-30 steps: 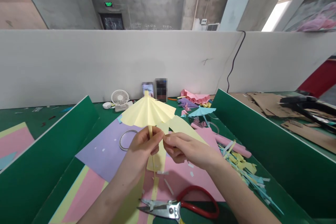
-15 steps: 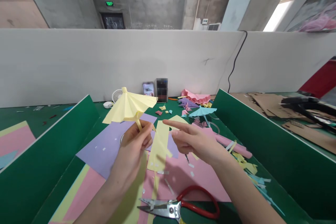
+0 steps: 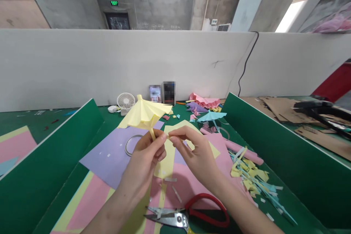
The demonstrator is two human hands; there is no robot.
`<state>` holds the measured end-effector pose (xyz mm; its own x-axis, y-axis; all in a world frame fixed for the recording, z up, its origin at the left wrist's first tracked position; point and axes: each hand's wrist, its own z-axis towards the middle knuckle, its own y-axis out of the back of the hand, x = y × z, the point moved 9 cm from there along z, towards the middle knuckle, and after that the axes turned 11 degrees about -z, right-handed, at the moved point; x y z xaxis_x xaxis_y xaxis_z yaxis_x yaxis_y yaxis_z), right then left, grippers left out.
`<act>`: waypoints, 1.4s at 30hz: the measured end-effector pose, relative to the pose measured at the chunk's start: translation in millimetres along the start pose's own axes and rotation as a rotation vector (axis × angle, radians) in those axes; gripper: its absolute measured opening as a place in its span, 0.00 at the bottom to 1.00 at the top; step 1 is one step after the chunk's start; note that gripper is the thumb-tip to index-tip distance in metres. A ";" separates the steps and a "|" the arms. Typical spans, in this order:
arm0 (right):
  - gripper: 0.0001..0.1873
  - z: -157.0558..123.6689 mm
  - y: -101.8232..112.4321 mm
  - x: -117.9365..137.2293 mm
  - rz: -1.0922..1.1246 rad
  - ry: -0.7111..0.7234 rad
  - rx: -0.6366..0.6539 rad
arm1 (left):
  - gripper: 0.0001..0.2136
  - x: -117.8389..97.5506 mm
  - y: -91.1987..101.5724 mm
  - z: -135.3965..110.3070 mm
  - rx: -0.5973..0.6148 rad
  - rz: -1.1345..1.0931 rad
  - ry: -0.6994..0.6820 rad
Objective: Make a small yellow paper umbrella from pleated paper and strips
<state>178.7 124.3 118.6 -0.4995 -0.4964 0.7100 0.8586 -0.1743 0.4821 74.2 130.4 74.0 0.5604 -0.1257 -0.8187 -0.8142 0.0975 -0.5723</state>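
Observation:
A pale yellow paper umbrella (image 3: 145, 113) with a pleated canopy is tilted upward in my left hand (image 3: 149, 153), whose thumb and fingers are closed around its thin paper handle (image 3: 152, 134). Beside it, my right hand (image 3: 196, 150) pinches thumb and forefinger on a small yellow paper tip (image 3: 168, 136) at the left fingertips. Whether that tip belongs to the handle is hidden. Below the hands lie yellow paper (image 3: 166, 161) and pink paper (image 3: 189, 186). Red-handled scissors (image 3: 179, 219) rest with blades parted near the front edge.
Green dividers (image 3: 68, 142) flank the workspace. Purple paper (image 3: 101, 153) carries a tape roll (image 3: 126, 146). A blue paper umbrella (image 3: 211, 116), a rolled pink paper (image 3: 246, 152) and paper scraps (image 3: 251, 175) lie right. A small fan (image 3: 126, 101) and two screens (image 3: 169, 93) stand behind.
My right hand has gone from a pointing forefinger to a pinch against the left fingertips. The left hand and yellow umbrella have shifted right, uncovering the fan and tape roll.

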 end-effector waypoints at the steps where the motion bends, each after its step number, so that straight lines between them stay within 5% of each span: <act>1: 0.05 0.3 2.5 -4.0 0.040 -0.053 -0.013 | 0.08 0.9 -1.1 -0.8 0.012 0.015 0.007; 9: 0.14 1.7 1.2 -9.9 0.348 -0.266 0.176 | 0.07 1.3 -4.0 -5.9 0.039 0.159 0.054; 12: 0.13 3.0 10.0 -14.1 0.403 -0.266 0.128 | 0.16 2.0 -6.2 -6.5 0.064 0.170 0.096; 17: 0.10 7.9 30.5 -20.7 0.468 -0.232 0.047 | 0.16 3.1 -6.1 -3.2 0.039 -0.030 0.110; 23: 0.09 5.9 23.2 -9.9 0.426 -0.205 0.272 | 0.18 3.0 -5.5 -0.2 0.017 -0.136 0.079; 30: 0.29 0.5 16.0 -2.8 0.378 -0.115 0.314 | 0.15 5.6 -6.0 -0.9 0.034 -0.049 0.052; 42: 0.17 6.0 23.2 -8.4 0.417 -0.132 0.234 | 0.08 9.6 -16.5 -6.2 0.122 -0.100 0.096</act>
<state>202.1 129.6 126.9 -0.1427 -0.3689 0.9185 0.9469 0.2193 0.2352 92.1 121.5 75.8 0.6161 -0.2340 -0.7521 -0.7271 0.1981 -0.6573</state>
